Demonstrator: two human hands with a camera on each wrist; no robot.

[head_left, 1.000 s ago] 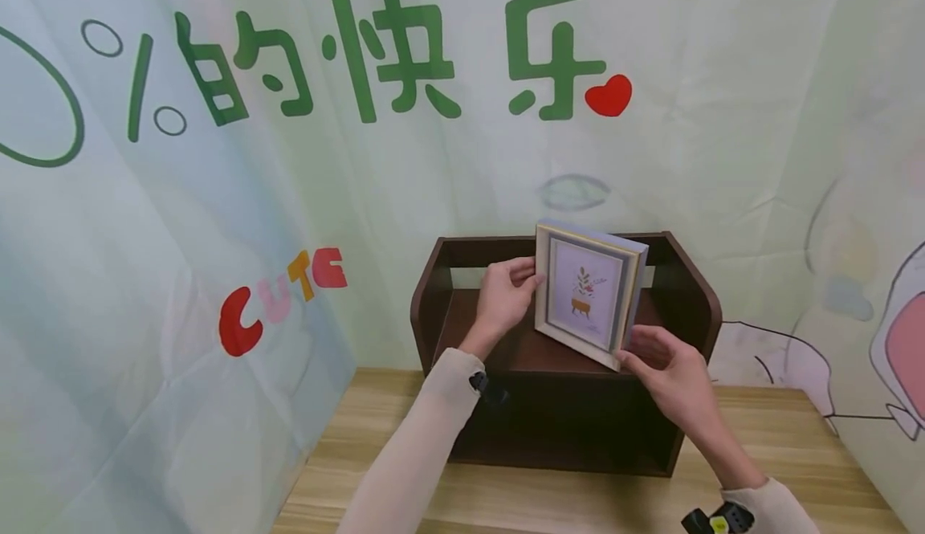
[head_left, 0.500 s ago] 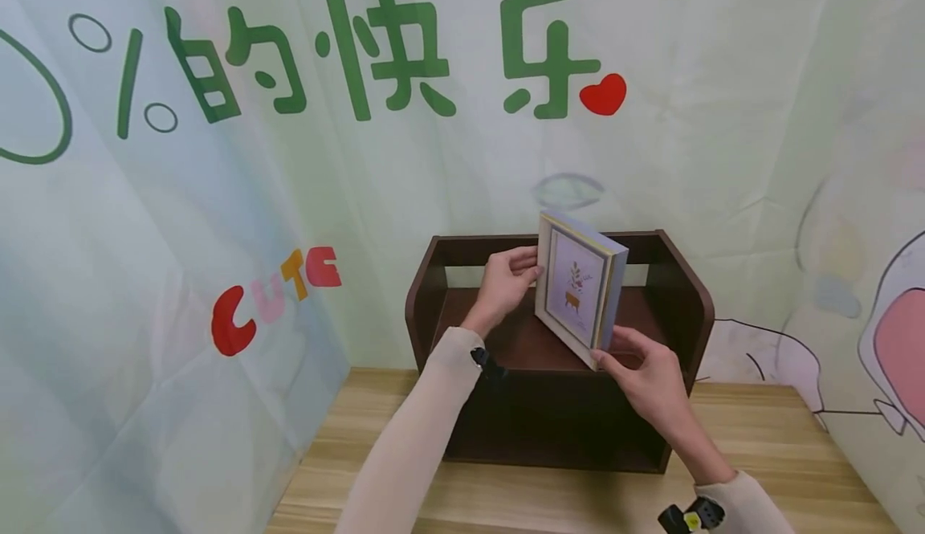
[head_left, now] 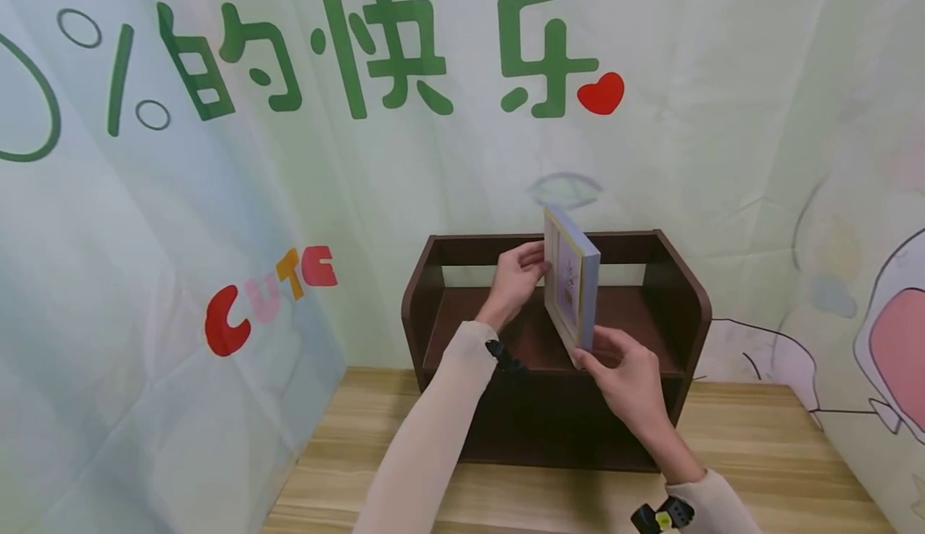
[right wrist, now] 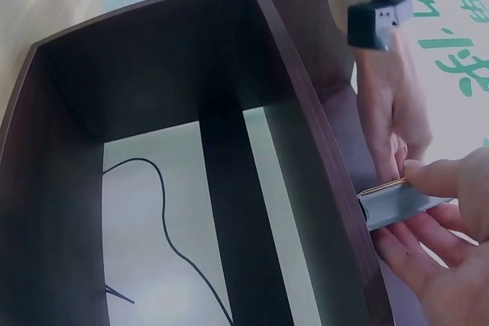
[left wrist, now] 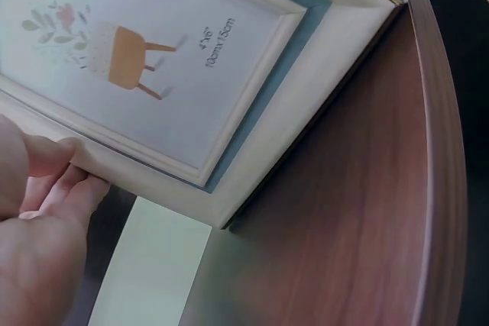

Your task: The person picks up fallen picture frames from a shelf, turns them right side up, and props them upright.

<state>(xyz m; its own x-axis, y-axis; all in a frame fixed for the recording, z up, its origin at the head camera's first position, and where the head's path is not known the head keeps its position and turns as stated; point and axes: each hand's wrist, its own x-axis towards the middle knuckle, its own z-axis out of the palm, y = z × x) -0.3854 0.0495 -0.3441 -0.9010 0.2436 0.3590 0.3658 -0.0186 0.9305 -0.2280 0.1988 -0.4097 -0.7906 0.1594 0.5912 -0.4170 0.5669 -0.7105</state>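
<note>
Head view: we held a picture frame between our 2 hands, at the upper board of a dark brown shelf unit. The frame was upright, turned so that its pale side edge came toward us and its front faced left at a slant. Our left hand gripped the far edge; our right hand pinched the near edge low down, by the board's front lip. The shelf unit stood on a wood-grain table before a pale green curtain bearing 4 coloured letters, CUTE, and a red heart.

Left wrist view: our left thumb lay on the frame's front border with fingers behind it, gripping. Inside the border we saw a printed plant in an orange-brown pot on legs. We could not tell whether the whole lower edge touched the board.

Right wrist view: our right thumb and fingers clasped the frame from opposite faces. Lower down, a black cable curved across the pale opening behind the lower compartment.
</note>
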